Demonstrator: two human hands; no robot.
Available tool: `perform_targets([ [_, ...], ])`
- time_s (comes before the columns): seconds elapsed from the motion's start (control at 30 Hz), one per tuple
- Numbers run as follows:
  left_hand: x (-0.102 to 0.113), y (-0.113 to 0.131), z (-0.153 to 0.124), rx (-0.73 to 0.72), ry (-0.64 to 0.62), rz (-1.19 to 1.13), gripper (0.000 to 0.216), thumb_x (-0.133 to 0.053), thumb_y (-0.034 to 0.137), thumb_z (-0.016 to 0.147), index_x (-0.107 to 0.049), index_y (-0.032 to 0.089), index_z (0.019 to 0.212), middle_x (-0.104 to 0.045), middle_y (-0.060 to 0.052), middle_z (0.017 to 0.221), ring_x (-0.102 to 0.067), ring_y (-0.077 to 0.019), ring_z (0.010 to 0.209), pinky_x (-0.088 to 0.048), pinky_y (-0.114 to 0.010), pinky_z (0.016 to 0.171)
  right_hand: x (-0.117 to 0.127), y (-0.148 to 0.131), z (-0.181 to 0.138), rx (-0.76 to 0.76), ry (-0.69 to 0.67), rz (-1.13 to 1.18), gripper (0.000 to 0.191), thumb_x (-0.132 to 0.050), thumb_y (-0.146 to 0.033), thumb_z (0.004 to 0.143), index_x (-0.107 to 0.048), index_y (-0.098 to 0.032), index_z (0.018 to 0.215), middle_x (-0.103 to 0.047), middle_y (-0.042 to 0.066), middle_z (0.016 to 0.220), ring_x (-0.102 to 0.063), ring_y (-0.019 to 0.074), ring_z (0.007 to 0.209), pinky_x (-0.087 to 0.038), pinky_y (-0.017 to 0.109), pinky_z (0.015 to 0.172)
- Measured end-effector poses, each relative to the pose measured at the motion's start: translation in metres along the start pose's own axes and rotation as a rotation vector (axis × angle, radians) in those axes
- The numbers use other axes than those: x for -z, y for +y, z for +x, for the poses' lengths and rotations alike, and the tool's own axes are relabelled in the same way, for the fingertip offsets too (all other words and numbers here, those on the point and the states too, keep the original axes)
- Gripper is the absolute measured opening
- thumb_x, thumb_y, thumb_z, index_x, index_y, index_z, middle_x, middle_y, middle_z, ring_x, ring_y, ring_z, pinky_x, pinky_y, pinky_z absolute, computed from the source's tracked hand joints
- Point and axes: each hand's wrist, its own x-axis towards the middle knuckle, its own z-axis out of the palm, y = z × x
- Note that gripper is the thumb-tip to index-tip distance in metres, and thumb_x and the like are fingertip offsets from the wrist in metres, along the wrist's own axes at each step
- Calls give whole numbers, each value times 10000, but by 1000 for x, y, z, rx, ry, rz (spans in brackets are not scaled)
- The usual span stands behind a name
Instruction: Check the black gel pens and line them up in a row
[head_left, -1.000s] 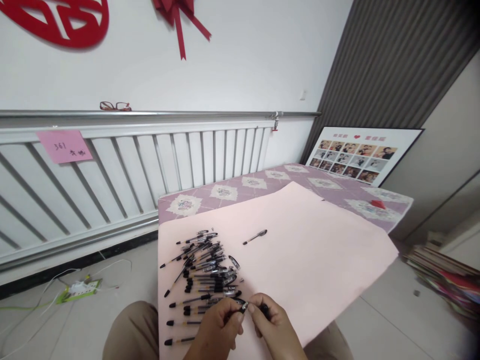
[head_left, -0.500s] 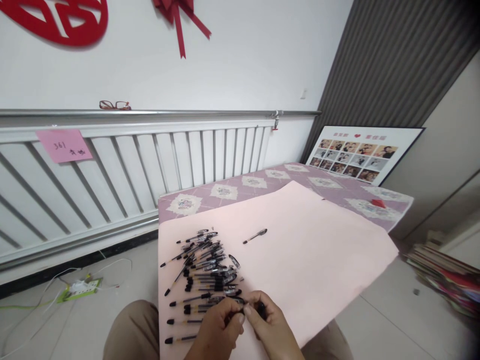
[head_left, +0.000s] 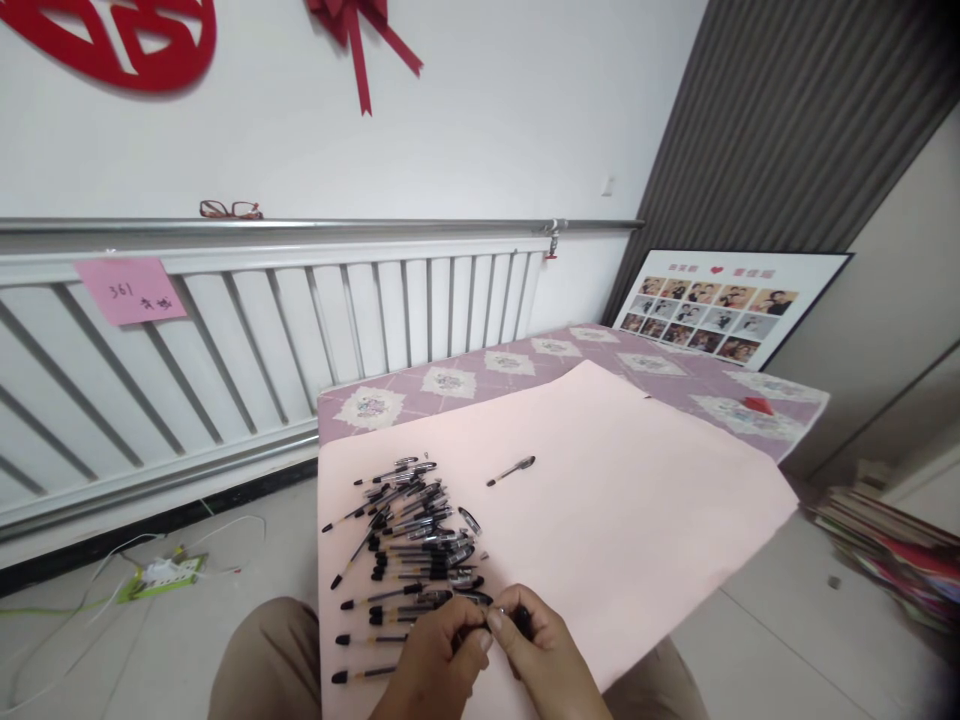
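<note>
L hand [head_left: 437, 662] & R hand [head_left: 546, 662] edged closer, both pinching pen [head_left: 523, 624].

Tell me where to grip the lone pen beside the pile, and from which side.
Likely best: pinch the lone pen mid-barrel from above, fingers across its slanted length. It lies flat on the pink sheet, bare sheet on both sides, clear of the pile.

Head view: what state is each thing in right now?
Left hand, closed on held pen.
Right hand, closed on the same pen.
Pen pile, loose, crisscrossed on the sheet.
Lone pen, lying flat, apart from pile.
Glasses, resting on rail.
Photo frame, propped up, leaning.
</note>
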Motion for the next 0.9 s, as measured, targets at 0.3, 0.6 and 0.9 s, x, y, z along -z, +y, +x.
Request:
perform_targets([
  [0.3, 0, -3, -2, 100, -156, -235, 251, -429, 385, 787, -480, 161, 887, -534, 60, 552, -344, -38, 322, -246, -163, 336, 12, 0, 1, -137, -117, 167, 382, -666, -526, 646, -616, -181, 802, -450, -74, 473, -334, 57, 403, -240, 192, 418],
  [0.6, -5, -4, -2, 125, -118, -306, 128, -444, 265, 726, -474, 166, 801, -553, 45, 625, -403, -31, 366, -294, -160, 364, 10, 1, 0, -192, -79, 232, 416, -669, -531, 642, -626, -167, 838, -444, -73, 434, -358, 65, 397, -252, 199, 424],
  [0.9, -6, -9, 1, 123, -53, -349, 195, -440, 246, 732, -488, 154, 897, -551, 53, 644, -359, -14, 341, -238, -150, 335, 7, 1, 1, -95, -11, 180, 262, -662, -418, 680, -541, -188, 721, -414, -96, 447, -324, 48, 387, -248, 190, 420],
])
